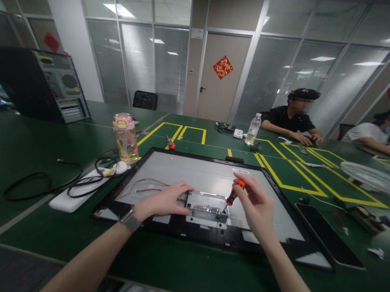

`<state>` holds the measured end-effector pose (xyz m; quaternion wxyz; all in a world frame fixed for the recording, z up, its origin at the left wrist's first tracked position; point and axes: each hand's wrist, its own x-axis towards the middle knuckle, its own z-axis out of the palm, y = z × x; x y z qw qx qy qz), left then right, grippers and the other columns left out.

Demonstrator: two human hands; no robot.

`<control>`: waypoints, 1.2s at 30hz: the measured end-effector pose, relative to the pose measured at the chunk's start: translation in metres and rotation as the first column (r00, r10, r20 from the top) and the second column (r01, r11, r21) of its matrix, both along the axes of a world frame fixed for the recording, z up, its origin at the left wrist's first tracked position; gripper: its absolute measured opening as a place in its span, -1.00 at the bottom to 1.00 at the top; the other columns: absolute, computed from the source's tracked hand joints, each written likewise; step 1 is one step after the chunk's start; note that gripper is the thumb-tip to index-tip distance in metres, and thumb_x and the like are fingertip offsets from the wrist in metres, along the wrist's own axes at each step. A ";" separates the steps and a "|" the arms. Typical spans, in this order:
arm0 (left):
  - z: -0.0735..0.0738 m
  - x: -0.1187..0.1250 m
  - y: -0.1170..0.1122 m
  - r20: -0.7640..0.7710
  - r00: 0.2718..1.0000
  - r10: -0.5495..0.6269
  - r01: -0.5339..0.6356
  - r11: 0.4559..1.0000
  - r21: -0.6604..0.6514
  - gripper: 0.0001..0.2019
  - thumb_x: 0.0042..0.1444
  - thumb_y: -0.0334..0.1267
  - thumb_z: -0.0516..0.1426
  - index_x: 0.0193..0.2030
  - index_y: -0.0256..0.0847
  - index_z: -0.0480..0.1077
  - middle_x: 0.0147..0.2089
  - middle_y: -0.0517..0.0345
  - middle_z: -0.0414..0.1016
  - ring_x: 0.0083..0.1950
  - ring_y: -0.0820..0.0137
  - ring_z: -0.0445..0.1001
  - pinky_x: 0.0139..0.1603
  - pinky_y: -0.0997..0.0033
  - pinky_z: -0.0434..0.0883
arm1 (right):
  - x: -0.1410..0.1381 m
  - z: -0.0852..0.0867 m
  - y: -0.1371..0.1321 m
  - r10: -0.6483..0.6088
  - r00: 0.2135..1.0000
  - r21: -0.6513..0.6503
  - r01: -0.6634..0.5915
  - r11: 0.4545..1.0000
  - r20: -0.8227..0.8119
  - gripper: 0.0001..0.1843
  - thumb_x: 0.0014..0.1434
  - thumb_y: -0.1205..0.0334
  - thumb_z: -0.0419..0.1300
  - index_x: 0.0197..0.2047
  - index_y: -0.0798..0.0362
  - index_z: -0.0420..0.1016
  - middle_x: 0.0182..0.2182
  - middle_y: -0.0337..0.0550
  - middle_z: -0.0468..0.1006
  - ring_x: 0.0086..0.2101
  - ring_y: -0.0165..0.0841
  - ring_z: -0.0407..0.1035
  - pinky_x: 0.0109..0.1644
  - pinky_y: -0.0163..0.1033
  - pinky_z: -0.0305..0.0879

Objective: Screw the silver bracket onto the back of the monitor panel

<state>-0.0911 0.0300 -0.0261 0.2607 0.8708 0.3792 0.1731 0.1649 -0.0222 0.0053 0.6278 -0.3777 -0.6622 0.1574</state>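
A flat display panel with a black frame lies back side up on the green table. On its near middle sits a silver metal housing with connectors along its near side. My left hand grips the left end of this housing, thumb in front and fingers behind. In my right hand is a screwdriver with a red and black handle, tilted, its tip down at the housing's right end. Thin cables run from the housing's left side across the panel.
Left of the panel are a white power strip, black cables and a pink-lidded bottle. Another screwdriver lies behind it. A black computer case stands far left, a long black bar right. Two people sit far right.
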 end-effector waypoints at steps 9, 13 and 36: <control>0.002 0.000 -0.001 -0.014 1.000 0.004 -0.005 1.000 -0.009 -0.39 0.01 -0.07 0.23 0.21 -0.09 0.21 0.16 0.05 0.27 0.13 0.19 0.32 0.16 0.30 0.23 | 0.000 0.000 -0.001 0.097 0.994 -0.048 -0.099 0.994 -0.056 -0.69 0.29 0.21 0.05 0.07 -0.09 0.45 -0.14 -0.11 0.56 -0.18 -0.25 0.48 -0.07 -0.08 0.40; -0.001 -0.001 0.000 -0.006 1.000 -0.002 0.002 1.000 0.001 -0.39 0.01 -0.09 0.24 0.21 -0.09 0.21 0.15 0.06 0.28 0.13 0.21 0.31 0.16 0.31 0.23 | 0.000 -0.001 0.002 0.056 0.993 -0.033 -0.060 0.998 -0.106 -0.84 0.15 0.21 0.22 -0.17 -0.04 0.56 -0.26 -0.13 0.56 -0.23 -0.26 0.45 -0.12 -0.11 0.40; -0.005 -0.001 0.003 0.017 1.000 -0.013 0.012 1.000 0.019 -0.40 0.01 -0.11 0.25 0.20 -0.09 0.23 0.13 0.05 0.29 0.12 0.20 0.33 0.16 0.28 0.26 | 0.004 0.001 0.004 0.406 0.830 -0.183 -0.498 0.848 -0.382 -0.79 0.14 0.07 0.24 -0.17 -0.09 0.57 -0.36 -0.17 0.49 -0.33 -0.32 0.38 -0.31 -0.22 0.36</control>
